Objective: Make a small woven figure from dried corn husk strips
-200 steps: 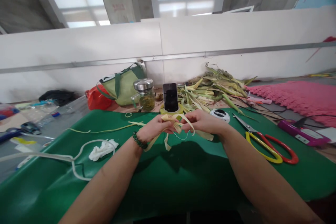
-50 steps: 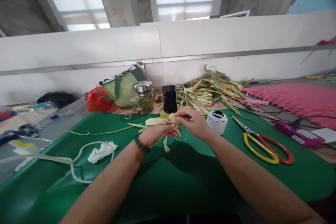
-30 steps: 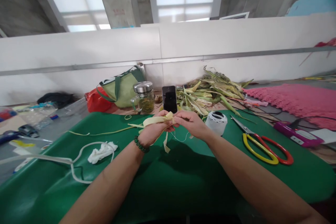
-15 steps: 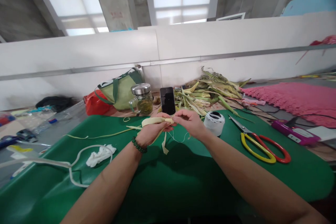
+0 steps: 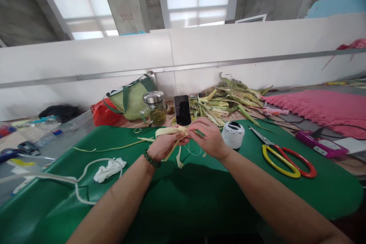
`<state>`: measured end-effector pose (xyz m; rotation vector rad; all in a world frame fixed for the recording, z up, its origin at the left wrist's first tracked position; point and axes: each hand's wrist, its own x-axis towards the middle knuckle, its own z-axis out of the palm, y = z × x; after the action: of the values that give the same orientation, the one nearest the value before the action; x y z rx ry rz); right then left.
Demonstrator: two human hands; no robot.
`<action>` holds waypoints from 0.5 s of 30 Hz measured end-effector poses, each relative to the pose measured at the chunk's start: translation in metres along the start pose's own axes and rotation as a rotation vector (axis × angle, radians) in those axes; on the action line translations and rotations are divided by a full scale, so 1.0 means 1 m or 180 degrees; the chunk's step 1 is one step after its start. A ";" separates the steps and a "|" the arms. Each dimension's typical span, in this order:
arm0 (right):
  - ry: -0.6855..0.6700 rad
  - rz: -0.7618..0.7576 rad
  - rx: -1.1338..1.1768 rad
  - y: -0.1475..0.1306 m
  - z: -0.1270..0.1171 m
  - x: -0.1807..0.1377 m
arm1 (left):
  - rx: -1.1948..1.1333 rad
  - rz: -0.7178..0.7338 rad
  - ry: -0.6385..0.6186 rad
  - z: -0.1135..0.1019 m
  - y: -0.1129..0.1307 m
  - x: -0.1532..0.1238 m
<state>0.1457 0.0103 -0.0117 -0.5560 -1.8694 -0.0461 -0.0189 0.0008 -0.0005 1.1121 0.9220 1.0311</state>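
Note:
My left hand (image 5: pixel 163 147), with a dark green bead bracelet at the wrist, is closed on a pale yellow corn husk strip (image 5: pixel 166 131) that loops over the hand. Loose ends of husk hang below the fingers. Close against it, my right hand (image 5: pixel 211 139) pinches the same strip near the left fingertips; the exact hold is partly hidden. A thin white thread (image 5: pixel 195 154) curves beneath the hands. Just right of my right hand stands a white spool of thread (image 5: pixel 233 135).
On the green mat (image 5: pixel 194 202) lie scissors (image 5: pixel 281 156) with red and yellow handles, a crumpled tissue (image 5: pixel 110 169) and a white cord (image 5: pixel 77 188). Behind are a phone (image 5: pixel 182 109), a glass jar mug (image 5: pixel 156 113), a green bag (image 5: pixel 134 101) and a husk pile (image 5: pixel 234 97).
My right hand has turned and its fingers have shifted at the strip, still close to the left fingertips. My left hand has stayed nearly in place.

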 end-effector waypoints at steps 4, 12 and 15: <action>-0.0070 -0.0039 -0.0095 -0.001 -0.001 0.000 | -0.0006 -0.0104 0.0139 0.001 0.000 0.000; -0.0151 0.0176 0.0075 0.002 0.003 -0.002 | 0.0422 0.0425 0.0187 0.006 0.002 -0.003; -0.0314 0.0586 0.0408 0.005 0.005 -0.004 | 0.0741 0.0404 0.0118 0.006 0.001 -0.003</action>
<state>0.1444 0.0151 -0.0181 -0.6485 -1.8932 0.2249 -0.0141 -0.0034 0.0024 1.3635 1.0307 1.0695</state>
